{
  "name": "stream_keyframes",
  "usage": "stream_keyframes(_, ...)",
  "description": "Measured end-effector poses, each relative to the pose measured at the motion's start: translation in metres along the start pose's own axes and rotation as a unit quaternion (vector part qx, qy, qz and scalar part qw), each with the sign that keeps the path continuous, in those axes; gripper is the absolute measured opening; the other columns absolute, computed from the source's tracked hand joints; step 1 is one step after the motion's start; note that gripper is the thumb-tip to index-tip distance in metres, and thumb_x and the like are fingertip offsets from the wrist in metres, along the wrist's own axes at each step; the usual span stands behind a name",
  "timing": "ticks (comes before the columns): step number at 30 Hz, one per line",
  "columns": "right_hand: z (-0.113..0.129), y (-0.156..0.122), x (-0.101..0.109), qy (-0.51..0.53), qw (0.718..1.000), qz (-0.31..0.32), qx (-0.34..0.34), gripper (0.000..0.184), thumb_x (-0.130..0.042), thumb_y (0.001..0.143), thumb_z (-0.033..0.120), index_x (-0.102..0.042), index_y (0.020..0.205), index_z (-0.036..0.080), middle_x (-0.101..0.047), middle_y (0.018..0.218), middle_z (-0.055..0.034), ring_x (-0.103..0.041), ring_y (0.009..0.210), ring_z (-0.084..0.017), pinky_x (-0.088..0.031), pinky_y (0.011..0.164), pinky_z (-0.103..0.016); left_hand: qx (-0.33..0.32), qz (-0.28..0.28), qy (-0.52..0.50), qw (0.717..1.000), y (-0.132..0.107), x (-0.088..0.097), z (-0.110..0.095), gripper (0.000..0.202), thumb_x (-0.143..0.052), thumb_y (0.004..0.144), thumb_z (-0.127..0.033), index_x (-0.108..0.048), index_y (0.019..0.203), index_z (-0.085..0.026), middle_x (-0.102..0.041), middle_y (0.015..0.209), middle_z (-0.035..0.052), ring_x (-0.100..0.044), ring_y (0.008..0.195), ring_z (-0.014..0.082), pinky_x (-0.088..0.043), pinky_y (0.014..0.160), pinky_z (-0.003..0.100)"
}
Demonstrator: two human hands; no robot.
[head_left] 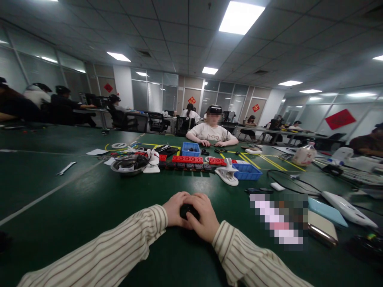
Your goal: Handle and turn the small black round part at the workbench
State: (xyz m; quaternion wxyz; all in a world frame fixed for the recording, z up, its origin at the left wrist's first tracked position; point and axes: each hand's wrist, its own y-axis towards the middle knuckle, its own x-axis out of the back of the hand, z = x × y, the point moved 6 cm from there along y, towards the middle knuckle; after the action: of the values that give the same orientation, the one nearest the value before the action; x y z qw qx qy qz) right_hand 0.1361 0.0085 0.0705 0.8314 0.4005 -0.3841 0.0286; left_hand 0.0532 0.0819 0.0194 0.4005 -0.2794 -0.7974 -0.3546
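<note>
A small black rounded object [189,211] sits between my two hands, low over the green tabletop [119,223]. Fingers of my left hand [175,209] curl around its far and left sides. From the right, my right hand [206,215] wraps over it, with the thumb across its near side. The hands touch each other, and most of the object is hidden by them, so its exact kind does not show.
Ahead stand a row of red and black sockets [187,159], a white clip base [228,173], blue bins [247,171] and a metal bowl [128,165] of cables. A wrench [66,168] lies left; power banks [321,227] lie right. A person [212,129] sits opposite.
</note>
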Motion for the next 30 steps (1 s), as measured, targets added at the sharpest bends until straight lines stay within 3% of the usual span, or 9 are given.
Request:
stream_keyframes(3,-0.011,-0.002,0.001,-0.03,0.997,-0.032,-0.062,0.026,-0.054,0.074,0.03,-0.052,0.096,0.017,-0.057,0.092,-0.0067,-0.049,0.087,-0.023,-0.037,0.08,-0.038,0.013,-0.019,0.019,1.0,-0.001,0.005,-0.006,0.079,-0.079,0.042,-0.051,-0.051,0.104,-0.014,-0.051,0.099,0.0074,-0.049,0.091,0.0268,-0.041,0.086,0.043)
stream_keyframes(7,-0.025,-0.004,-0.005,-0.083,0.987,-0.031,-0.133,0.027,-0.064,0.07,0.036,-0.051,0.084,0.017,-0.053,0.081,-0.0041,-0.048,0.077,-0.021,-0.038,0.07,-0.035,0.015,-0.03,0.047,0.998,-0.002,0.005,-0.013,0.067,-0.078,0.043,-0.054,-0.054,0.092,-0.015,-0.052,0.091,0.0056,-0.049,0.089,0.0275,-0.029,0.095,0.05)
stream_keyframes(10,-0.026,-0.003,-0.007,-0.088,0.987,-0.025,-0.13,0.02,-0.064,0.071,0.032,-0.052,0.076,0.018,-0.051,0.076,-0.0024,-0.046,0.075,-0.02,-0.037,0.069,-0.034,0.011,-0.026,0.053,0.998,-0.002,0.003,-0.012,0.053,-0.076,0.05,-0.049,-0.057,0.088,-0.017,-0.054,0.088,0.0041,-0.051,0.088,0.0258,-0.026,0.098,0.049)
stream_keyframes(14,-0.02,-0.002,-0.006,-0.077,0.991,-0.022,-0.108,0.01,-0.06,0.073,0.022,-0.057,0.081,0.018,-0.052,0.082,-0.0037,-0.046,0.082,-0.02,-0.036,0.074,-0.035,0.006,-0.015,0.037,0.999,0.0,0.001,-0.003,0.047,-0.076,0.052,-0.04,-0.06,0.09,-0.019,-0.056,0.091,0.0038,-0.052,0.088,0.0243,-0.035,0.091,0.043)
stream_keyframes(17,-0.015,-0.002,-0.005,-0.054,0.996,-0.01,-0.072,0.016,-0.054,0.069,0.013,-0.058,0.084,0.019,-0.056,0.085,-0.0034,-0.047,0.084,-0.02,-0.035,0.078,-0.035,-0.003,-0.004,0.016,1.0,0.002,-0.001,0.002,0.044,-0.077,0.052,-0.034,-0.062,0.091,-0.02,-0.057,0.095,0.0031,-0.052,0.09,0.0229,-0.042,0.084,0.034)
stream_keyframes(20,-0.008,-0.001,-0.004,-0.028,0.999,0.008,-0.028,0.025,-0.047,0.063,0.007,-0.058,0.081,0.02,-0.06,0.084,-0.0007,-0.048,0.087,-0.019,-0.035,0.082,-0.035,-0.007,0.006,0.003,1.0,0.002,-0.003,0.003,0.037,-0.077,0.053,-0.033,-0.064,0.085,-0.02,-0.057,0.095,0.0024,-0.053,0.091,0.0222,-0.042,0.085,0.033)
stream_keyframes(24,-0.004,-0.002,-0.002,-0.009,1.0,0.005,-0.007,0.03,-0.047,0.067,0.012,-0.056,0.093,0.021,-0.061,0.092,-0.0014,-0.049,0.092,-0.02,-0.034,0.086,-0.037,0.0,0.008,-0.001,1.0,0.002,-0.002,0.003,0.058,-0.079,0.049,-0.039,-0.058,0.1,-0.02,-0.056,0.1,0.0038,-0.053,0.093,0.0241,-0.041,0.087,0.037)
stream_keyframes(27,-0.012,-0.003,-0.001,-0.022,0.998,-0.025,-0.049,0.027,-0.052,0.074,0.024,-0.052,0.1,0.019,-0.058,0.097,-0.005,-0.049,0.093,-0.022,-0.035,0.086,-0.037,0.014,-0.001,0.005,1.0,0.001,0.002,0.002,0.078,-0.08,0.043,-0.046,-0.05,0.109,-0.017,-0.053,0.105,0.007,-0.05,0.096,0.0277,-0.039,0.089,0.044)
stream_keyframes(30,-0.021,-0.004,-0.003,-0.04,0.994,-0.042,-0.089,0.029,-0.057,0.074,0.033,-0.051,0.097,0.017,-0.055,0.093,-0.0069,-0.049,0.087,-0.023,-0.037,0.08,-0.037,0.02,-0.013,0.015,1.0,-0.001,0.005,-0.002,0.082,-0.079,0.042,-0.05,-0.046,0.11,-0.017,-0.052,0.107,0.0078,-0.048,0.101,0.0301,-0.026,0.098,0.054)
